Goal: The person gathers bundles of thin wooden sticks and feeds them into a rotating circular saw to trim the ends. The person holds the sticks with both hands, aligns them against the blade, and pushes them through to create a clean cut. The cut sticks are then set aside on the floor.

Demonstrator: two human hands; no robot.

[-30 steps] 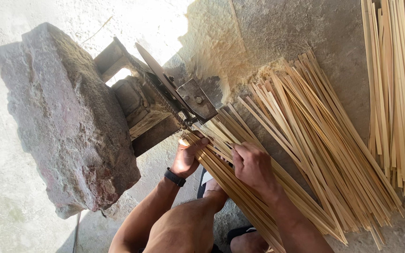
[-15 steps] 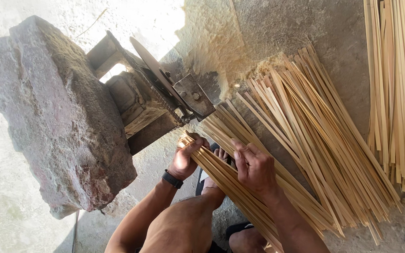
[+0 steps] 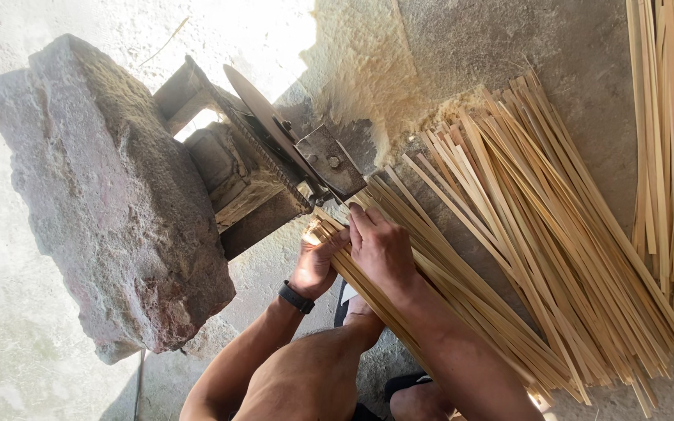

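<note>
My left hand (image 3: 315, 263), with a black wristband, grips the near end of a bundle of thin bamboo strips (image 3: 431, 281) from below. My right hand (image 3: 382, 248) lies on top of the same bundle, its fingers pressing the strips' ends close to the metal blade (image 3: 263, 125) and its bolted guide plate (image 3: 331, 162). The blade sits in a wooden frame (image 3: 228, 171) held against a big rough stone (image 3: 111, 203).
A wide fan of cut bamboo strips (image 3: 555, 234) lies on the concrete floor to the right. Longer pale strips (image 3: 672, 140) lie along the right edge. Sawdust (image 3: 352, 70) is heaped behind the blade. My knee (image 3: 306, 382) is at the bottom.
My right hand has slid forward along the bundle towards the blade. My left hand has stayed under the strips' ends.
</note>
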